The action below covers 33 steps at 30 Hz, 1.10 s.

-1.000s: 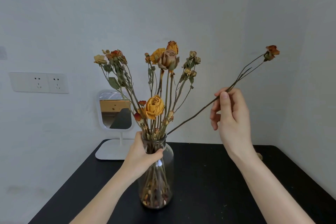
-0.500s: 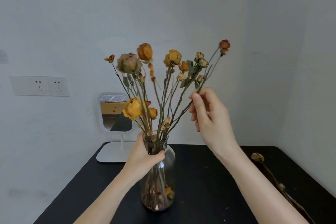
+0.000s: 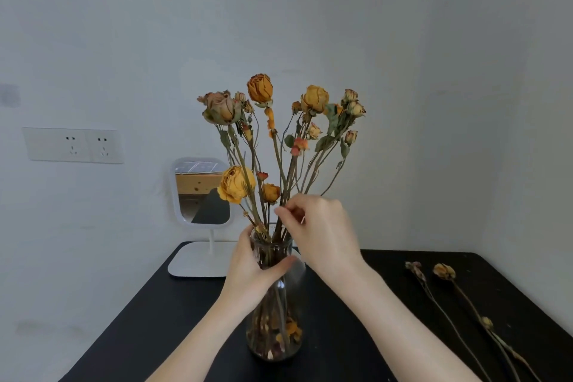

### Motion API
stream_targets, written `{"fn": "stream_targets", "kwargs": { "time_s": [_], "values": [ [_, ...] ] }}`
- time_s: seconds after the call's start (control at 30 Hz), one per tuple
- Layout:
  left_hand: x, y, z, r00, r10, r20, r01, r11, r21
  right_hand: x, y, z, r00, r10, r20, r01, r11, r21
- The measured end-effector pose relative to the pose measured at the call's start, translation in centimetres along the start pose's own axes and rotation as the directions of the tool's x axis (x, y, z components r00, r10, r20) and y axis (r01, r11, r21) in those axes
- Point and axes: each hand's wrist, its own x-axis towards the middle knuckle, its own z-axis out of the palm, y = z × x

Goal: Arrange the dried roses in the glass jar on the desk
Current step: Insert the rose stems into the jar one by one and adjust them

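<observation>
Centrally on the black bench [image 3: 173, 319], the left hand [image 3: 251, 276] curled its fingers [image 3: 283, 261] round the neck of the glass jar [image 3: 274, 338] holding the dried roses [image 3: 259, 88]; the right hand [image 3: 322, 232] pinched a stem just above the rim; two loose roses [image 3: 444, 271] lay further right.

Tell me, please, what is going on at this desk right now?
A person is arranging dried roses in a glass jar on the black desk. The left hand grips the jar's neck, while the right hand pinches the stems just above the jar's mouth. Two loose roses lie on the desk to the right, not yet in the jar. A mirror stands behind.
</observation>
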Motion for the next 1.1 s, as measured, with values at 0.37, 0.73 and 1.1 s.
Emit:
{"fn": "stream_targets", "kwargs": {
  "time_s": [0.37,0.73,1.1],
  "values": [
    [-0.1,-0.6,0.2,0.999,-0.045,-0.024,0.043,0.997,-0.057,-1.4,0.0,1.7,0.997,0.072,-0.033,-0.072,0.997,0.014],
    [-0.1,-1.1,0.0,0.999,-0.036,-0.01,0.036,0.999,0.01,-2.1,0.0,3.0,0.993,0.095,0.063,-0.092,0.994,-0.053],
    [0.1,-1.2,-0.4,0.998,-0.057,0.012,0.056,0.995,0.081,-2.4,-0.2,3.6,0.999,0.035,-0.032,-0.038,0.993,-0.116]
  ]
}}
